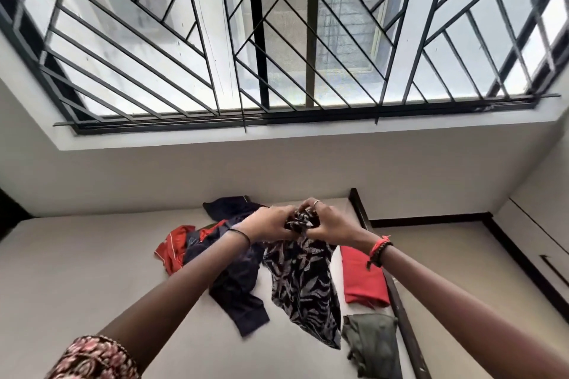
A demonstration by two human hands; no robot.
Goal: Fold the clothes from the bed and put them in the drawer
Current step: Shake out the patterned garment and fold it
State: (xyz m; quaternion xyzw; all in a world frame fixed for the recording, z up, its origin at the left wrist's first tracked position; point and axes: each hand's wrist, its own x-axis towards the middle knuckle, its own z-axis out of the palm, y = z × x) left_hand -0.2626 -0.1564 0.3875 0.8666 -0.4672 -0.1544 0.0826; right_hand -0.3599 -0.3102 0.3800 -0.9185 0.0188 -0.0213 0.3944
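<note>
Now, on the head view, my left grip (271, 223) and right grip (331, 223) both clutch the bunched top of a black-and-white patterned garment (303, 283), which hangs down over the bed (92, 255); a navy garment (237, 283) lies left of it, a folded red cloth (363, 277) right.

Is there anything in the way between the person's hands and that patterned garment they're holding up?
Nothing visible. Both the left hand and the right hand grip the bunched top of the patterned garment, which hangs over the bed.
</note>
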